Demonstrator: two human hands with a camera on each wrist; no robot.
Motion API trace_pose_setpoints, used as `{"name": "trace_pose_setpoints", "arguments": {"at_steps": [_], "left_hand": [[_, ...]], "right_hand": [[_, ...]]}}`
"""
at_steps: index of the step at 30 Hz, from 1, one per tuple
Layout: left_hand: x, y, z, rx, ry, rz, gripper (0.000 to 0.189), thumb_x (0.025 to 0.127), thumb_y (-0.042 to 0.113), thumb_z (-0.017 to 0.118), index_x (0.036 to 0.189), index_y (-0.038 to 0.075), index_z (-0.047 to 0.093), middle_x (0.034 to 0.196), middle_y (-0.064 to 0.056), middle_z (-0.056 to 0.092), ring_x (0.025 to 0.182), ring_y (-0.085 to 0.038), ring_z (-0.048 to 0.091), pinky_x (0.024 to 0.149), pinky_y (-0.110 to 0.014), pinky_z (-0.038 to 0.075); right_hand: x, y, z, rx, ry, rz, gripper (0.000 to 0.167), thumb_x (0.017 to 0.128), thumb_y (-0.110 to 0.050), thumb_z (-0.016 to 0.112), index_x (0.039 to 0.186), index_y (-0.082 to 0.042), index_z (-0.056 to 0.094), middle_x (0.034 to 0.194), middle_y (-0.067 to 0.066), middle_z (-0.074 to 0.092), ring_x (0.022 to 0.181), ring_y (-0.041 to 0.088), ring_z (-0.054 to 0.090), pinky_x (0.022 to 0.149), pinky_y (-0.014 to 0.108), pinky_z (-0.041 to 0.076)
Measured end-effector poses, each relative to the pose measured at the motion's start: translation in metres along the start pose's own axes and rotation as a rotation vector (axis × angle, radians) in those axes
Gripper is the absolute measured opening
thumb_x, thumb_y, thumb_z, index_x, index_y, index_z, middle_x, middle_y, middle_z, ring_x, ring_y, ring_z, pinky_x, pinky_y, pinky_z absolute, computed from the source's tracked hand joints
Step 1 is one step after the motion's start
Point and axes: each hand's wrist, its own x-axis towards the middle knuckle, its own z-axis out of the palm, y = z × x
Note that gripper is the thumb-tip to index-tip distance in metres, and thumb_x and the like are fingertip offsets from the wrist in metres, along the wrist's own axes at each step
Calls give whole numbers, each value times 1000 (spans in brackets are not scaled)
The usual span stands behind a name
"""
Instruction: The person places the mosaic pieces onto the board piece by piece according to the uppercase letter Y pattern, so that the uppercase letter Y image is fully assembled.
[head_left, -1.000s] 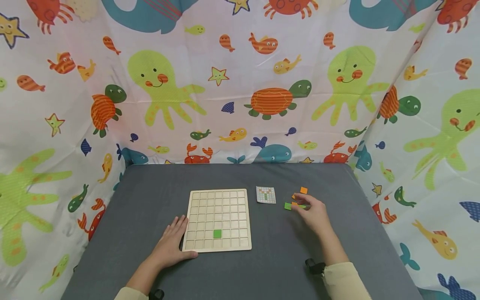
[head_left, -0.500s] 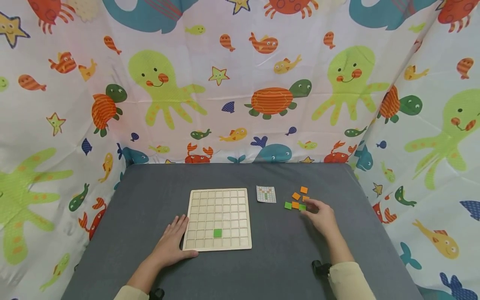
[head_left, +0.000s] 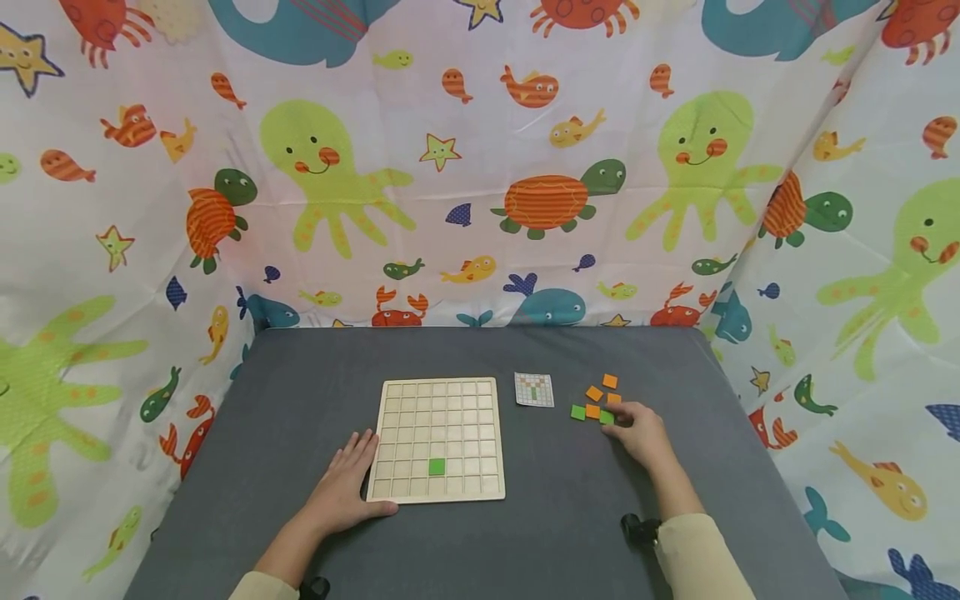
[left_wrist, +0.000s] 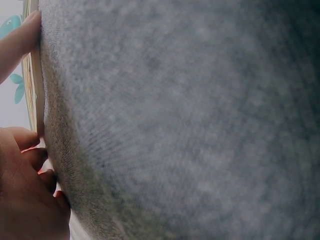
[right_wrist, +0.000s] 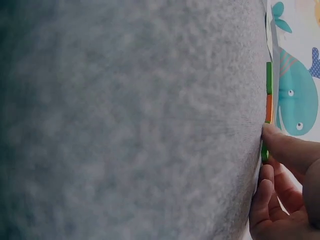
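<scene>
Right wrist view: thumb part-hides the green tile my right hand pinches. Left hand, thumb splayed, touches board edge; cloth between.

From my end it's a screened-off spot — a cartoon sea-animal curtain hangs behind the grey counter and at both sides — but I can't tell what building.

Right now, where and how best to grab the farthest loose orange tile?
I'd pinch the farthest orange tile by its left and right edges, coming down from above, slightly from the right. It looks like a thin square lying flat on the gray surface, so the edges seem the best purchase. The other loose tiles all lie nearer the person, leaving its far and right sides free.
</scene>
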Motion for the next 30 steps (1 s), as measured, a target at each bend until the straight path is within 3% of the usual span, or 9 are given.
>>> {"name": "trace_pose_setpoints", "arguments": {"at_steps": [19,30], "left_hand": [[1,2,-1,6,-2,-10,132,68,78,75,161,4,18,168,-17,16,156,-40,10,123,-62,15],[1,1,1,13,-17,-29,135,66,81,73,162,4,17,169,-17,15,156,-40,10,123,-62,14]], "right_hand": [[-4,-1,0,-46,15,12,34,91,-22,77,120,-7,73,115,17,66,101,32,64,85,51,54],[-10,-20,-7,-31,78,-84,34,90,-23,78,119,-6,73,110,15,67,99,31,67,85,49,57]]}}
